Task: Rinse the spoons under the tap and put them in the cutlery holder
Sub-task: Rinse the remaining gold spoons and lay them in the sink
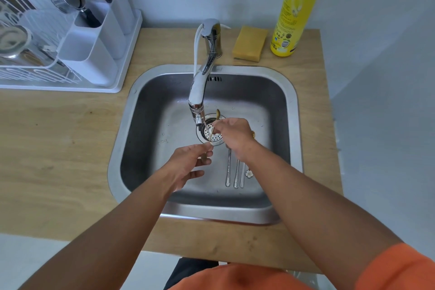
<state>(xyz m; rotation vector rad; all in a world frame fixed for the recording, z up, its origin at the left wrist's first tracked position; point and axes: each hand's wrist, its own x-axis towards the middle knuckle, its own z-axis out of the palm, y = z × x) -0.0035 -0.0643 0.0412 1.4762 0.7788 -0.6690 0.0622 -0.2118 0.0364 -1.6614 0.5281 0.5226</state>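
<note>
A thin gold spoon [210, 134] is under the tap [198, 92], over the drain. My left hand [190, 160] pinches its handle end. My right hand [231, 135] pinches its bowl end right under the spout, where water runs. Three more spoons [235, 172] lie side by side on the floor of the sink [146, 125], just below my right wrist; one has a white flower on its handle. The white cutlery holder [94, 37] stands at the back left in a dish rack, with dark utensils in its rear compartments.
A white wire dish rack [30, 59] with metal bowls fills the left back corner. A yellow sponge [250, 43] and a tall yellow dish soap bottle [296, 7] stand behind the sink on the wooden counter [58, 148].
</note>
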